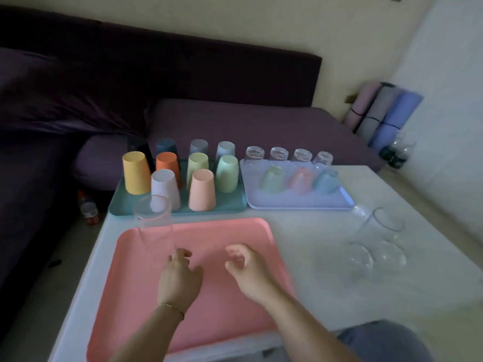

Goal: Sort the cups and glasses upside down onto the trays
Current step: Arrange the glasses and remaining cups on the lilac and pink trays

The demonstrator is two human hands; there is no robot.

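A pink tray (224, 304) lies in front of me on the white table. A tall clear glass (154, 223) stands on its far left corner. My left hand (180, 278) hovers over the tray with loosely curled fingertips right beside the glass's base, and I cannot tell whether they touch it. My right hand (248, 270) hangs over the tray's middle, fingers loosely curled, holding nothing. Several clear glasses (379, 239) stand or lie on the table to the right. A green tray (122, 205) holds several coloured cups upside down. A lilac tray (300, 202) holds several small glasses.
A dark purple sofa (235, 121) runs behind the table. Rolled mats (384, 113) lean in the right corner by a glass jar (397, 150). A bottle (88, 207) lies on the floor to the left. My knee (384, 343) is at the bottom right.
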